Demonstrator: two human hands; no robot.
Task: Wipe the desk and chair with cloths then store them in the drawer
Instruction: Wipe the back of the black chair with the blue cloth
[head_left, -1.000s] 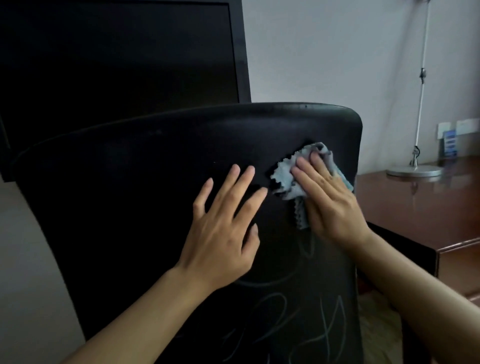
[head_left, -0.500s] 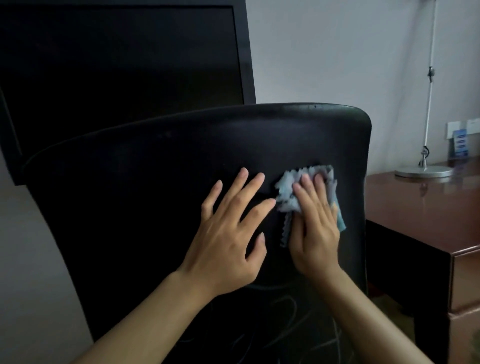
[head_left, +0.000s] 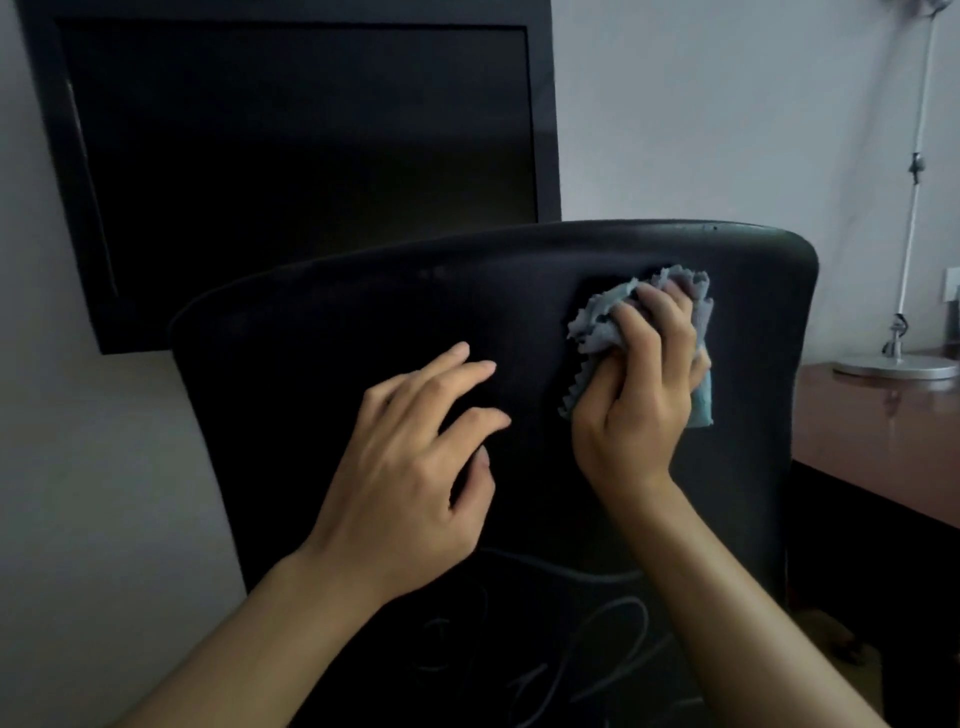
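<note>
1. Right hand (head_left: 636, 400): fingers curled over a crumpled grey-blue cloth with zigzag-cut edges (head_left: 597, 325), clamping it against the upper right area of the black padded chair backrest (head_left: 363, 312).
2. Cloth position: bunched under the right palm and fingers. Loose edges project above the fingertips, to the left of the thumb, and down the right side of the hand.
3. Left hand (head_left: 410, 467): empty, fingers loosely spread and slightly bent, fingertips resting on the backrest just left of the cloth. The two hands are near each other but apart.
4. Backrest surface: pale scribbled lines mark the lower portion, between the forearms.
5. Reddish-brown wooden desk (head_left: 872, 447): stands to the right of the chair. A silver lamp with a round flat base (head_left: 896, 366) stands on it.
6. Black-framed dark screen (head_left: 296, 156): mounted on the pale wall behind the chair.
</note>
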